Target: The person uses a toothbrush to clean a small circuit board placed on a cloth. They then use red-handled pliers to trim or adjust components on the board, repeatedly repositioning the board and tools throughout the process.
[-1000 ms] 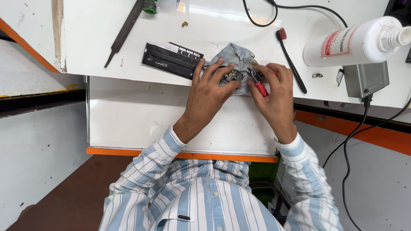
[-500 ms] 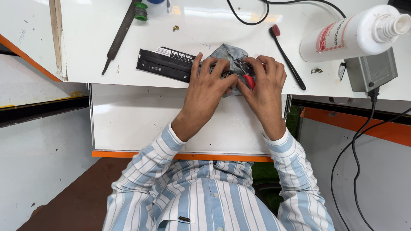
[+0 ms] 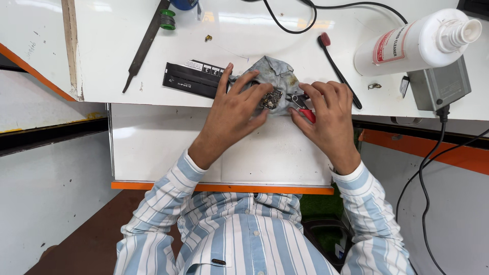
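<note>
A small dark circuit board [image 3: 271,99] lies on a crumpled grey cloth [image 3: 275,71] at the near edge of the white bench [image 3: 244,46]. My left hand [image 3: 232,109] rests on the cloth and pinches the board between thumb and fingers. My right hand [image 3: 328,114] grips red-handled small pliers [image 3: 301,106], whose metal jaws touch the board's right side. Striped shirt sleeves cover both of my forearms.
A black flat packet [image 3: 191,80] lies left of the cloth. A long dark file [image 3: 145,43] and a green ring [image 3: 167,19] sit further left. A red-tipped brush [image 3: 338,69], a white bottle [image 3: 415,43], a grey box [image 3: 438,86] and black cables [image 3: 331,7] are to the right.
The view has shifted slightly. My hands stay on the board and cloth, and the pliers' jaws have come closer against the board's right edge.
</note>
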Available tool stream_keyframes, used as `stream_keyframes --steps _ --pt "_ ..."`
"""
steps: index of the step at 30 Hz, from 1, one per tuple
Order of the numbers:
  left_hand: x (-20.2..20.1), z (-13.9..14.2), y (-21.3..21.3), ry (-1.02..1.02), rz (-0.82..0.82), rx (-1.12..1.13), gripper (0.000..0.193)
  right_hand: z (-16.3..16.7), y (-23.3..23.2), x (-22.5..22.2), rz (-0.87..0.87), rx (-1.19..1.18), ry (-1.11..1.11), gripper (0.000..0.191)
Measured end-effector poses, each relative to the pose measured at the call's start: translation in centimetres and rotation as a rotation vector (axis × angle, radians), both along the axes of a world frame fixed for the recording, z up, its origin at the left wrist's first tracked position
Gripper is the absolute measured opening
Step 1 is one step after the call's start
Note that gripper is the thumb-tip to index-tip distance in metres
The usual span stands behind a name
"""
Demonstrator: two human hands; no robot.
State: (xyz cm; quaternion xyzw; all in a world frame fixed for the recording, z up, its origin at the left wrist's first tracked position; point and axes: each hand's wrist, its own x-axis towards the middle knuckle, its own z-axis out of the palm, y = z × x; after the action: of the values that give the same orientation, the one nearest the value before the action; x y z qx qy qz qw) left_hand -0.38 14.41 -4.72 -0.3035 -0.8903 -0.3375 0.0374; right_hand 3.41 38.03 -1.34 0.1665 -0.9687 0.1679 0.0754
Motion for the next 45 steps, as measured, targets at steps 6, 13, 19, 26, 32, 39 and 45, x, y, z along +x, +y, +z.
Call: stream_keyframes --steps 6,13,19,26,32,39,45 --pt "2.1 -1.7 1.8 -0.010 0.109 0.036 0.052 0.4 0.5 0.0 0.149 0.235 0.126 0.060" --pt "2.3 -3.1 1.4 -0.060 0.139 0.154 0.048 -0.1 0.2 -1.7 0.341 0.573 0.286 0.069" --pt "2.2 -3.5 0.7 -0.067 0.131 0.180 0.049 -0.6 0.3 -2.3 0.401 0.685 0.396 0.062" --pt "2.3 -3.6 0.4 -0.070 0.120 0.199 0.049 -0.5 0.1 -2.7 0.456 0.784 0.463 0.063" --pt "2.1 -3.7 0.4 -0.064 0.125 0.206 0.050 0.6 -0.2 -4.0 0.530 0.789 0.466 0.072" --pt "2.0 -4.1 0.5 -0.073 0.142 0.221 0.051 0.2 0.3 -5.3 0.665 0.792 0.457 0.070" --pt "1.8 -4.2 0.4 -0.084 0.140 0.213 0.050 0.4 1.0 -6.0 0.647 0.798 0.455 0.081"
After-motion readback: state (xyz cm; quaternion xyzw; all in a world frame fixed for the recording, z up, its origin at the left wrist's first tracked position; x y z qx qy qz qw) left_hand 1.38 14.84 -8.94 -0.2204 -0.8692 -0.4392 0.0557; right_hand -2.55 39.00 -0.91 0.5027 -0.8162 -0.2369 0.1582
